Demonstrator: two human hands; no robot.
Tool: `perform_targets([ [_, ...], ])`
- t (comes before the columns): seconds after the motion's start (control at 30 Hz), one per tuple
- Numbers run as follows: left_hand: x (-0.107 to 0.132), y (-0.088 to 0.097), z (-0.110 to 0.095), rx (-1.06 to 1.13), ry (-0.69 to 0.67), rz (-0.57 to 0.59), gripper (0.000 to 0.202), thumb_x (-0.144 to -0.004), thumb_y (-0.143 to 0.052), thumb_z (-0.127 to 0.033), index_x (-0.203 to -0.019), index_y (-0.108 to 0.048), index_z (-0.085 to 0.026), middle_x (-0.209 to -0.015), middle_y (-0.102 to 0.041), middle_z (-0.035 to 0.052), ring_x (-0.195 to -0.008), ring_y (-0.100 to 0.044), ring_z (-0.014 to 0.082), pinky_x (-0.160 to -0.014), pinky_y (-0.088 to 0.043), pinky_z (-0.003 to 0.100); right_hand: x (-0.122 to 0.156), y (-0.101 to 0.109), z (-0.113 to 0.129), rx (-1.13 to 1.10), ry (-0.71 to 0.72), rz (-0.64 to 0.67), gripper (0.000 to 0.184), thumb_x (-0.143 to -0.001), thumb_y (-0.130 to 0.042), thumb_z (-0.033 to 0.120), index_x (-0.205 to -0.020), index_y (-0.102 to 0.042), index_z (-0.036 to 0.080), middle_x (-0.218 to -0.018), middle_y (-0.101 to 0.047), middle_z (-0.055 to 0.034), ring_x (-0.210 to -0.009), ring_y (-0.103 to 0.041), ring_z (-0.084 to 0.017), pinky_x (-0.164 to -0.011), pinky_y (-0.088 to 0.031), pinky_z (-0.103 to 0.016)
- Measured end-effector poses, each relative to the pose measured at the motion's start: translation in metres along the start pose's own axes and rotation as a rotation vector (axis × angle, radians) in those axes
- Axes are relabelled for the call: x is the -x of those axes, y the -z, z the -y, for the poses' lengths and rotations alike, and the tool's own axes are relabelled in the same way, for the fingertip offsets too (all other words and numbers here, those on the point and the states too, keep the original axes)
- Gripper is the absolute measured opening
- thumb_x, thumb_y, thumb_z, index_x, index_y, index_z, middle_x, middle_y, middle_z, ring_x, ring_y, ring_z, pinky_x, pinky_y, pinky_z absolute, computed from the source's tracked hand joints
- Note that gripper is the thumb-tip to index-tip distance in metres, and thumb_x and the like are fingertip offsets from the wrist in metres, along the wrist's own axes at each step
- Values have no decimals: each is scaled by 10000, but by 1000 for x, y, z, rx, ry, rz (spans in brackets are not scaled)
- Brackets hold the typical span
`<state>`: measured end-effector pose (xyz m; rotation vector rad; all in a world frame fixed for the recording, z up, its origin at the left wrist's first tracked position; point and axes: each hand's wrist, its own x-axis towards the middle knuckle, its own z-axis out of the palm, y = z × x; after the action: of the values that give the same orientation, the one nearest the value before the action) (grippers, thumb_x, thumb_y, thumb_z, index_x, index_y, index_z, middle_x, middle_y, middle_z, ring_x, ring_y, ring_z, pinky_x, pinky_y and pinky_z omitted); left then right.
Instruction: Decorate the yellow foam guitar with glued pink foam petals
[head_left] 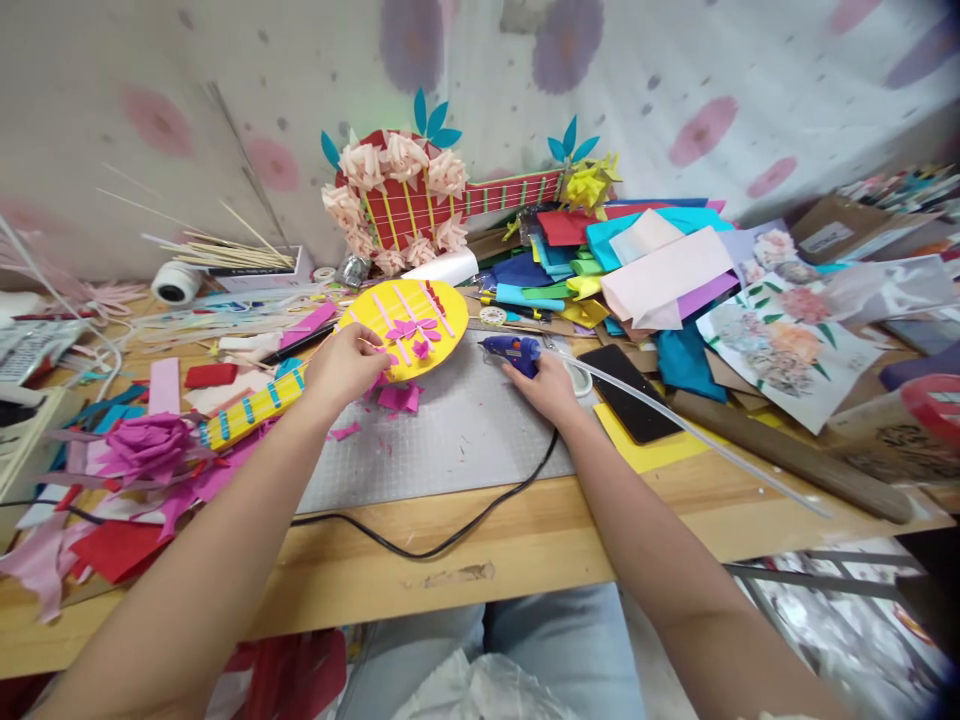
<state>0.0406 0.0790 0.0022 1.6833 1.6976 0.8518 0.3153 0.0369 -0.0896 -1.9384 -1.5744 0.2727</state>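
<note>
My right hand [551,383] is closed round a blue hot glue gun [517,352], whose nozzle points left over the grey cutting mat [442,445]. A long clear glue stick [675,415] trails from its back toward the right. My left hand [349,365] is at the left edge of a yellow paper guitar body [442,350], its fingers pinched by a magenta paper piece; what exactly they hold is too small to tell. Magenta petals [415,335] lie on the yellow body. A yellow neck [259,408] with blue bands runs out beneath my left forearm. A magenta paper rose [146,445] sits near its end.
A red guitar decorated with pale paper roses [394,205] stands against the wall. Coloured paper [667,265] piles up at the back right. A black phone [628,392] lies right of the mat. The glue gun's black cord [420,552] loops across the table's front.
</note>
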Motion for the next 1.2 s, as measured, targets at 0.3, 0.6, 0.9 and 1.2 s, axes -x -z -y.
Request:
perform_targets([
  [0.3, -5, -3, -12, -193, -122, -110, 187, -594, -660, -172, -709, -521, -222, -613, -604, 2, -723, -584, 217, -720, -412, 324, 3, 4, 3, 38, 15, 30, 376, -782, -512, 507, -846, -618, 152, -874, -656, -134, -850, -590, -270, -742, -439, -379],
  [0.6, -2, -6, -18, -449, -87, 4, 168, -685, -534, -260, -844, -550, -210, -842, -701, 13, -892, -614, 222, -942, -307, 420, 1, 1, 2, 61, 2, 11, 324, -769, -540, 494, -725, -560, 174, -771, -628, -102, -753, -577, -248, -662, -422, -355],
  [0.9, -2, -12, -21, -590, -137, 35, 153, -687, -536, -238, -838, -548, -219, -830, -704, 25, -989, -587, 246, -944, -275, 432, 0, -2, -4, -2, 51, -36, 311, -748, -555, 496, -713, -567, 188, -710, -617, -78, -693, -567, -226, -624, -422, -337],
  [1.2, -9, -17, -24, -647, -129, 53, 130, -681, -568, -257, -806, -555, -221, -879, -691, 48, -1016, -570, 274, -943, -272, 451, 2, -1, 0, 25, 57, -6, 271, -768, -559, 445, -756, -584, 175, -769, -629, -95, -781, -578, -248, -681, -431, -355],
])
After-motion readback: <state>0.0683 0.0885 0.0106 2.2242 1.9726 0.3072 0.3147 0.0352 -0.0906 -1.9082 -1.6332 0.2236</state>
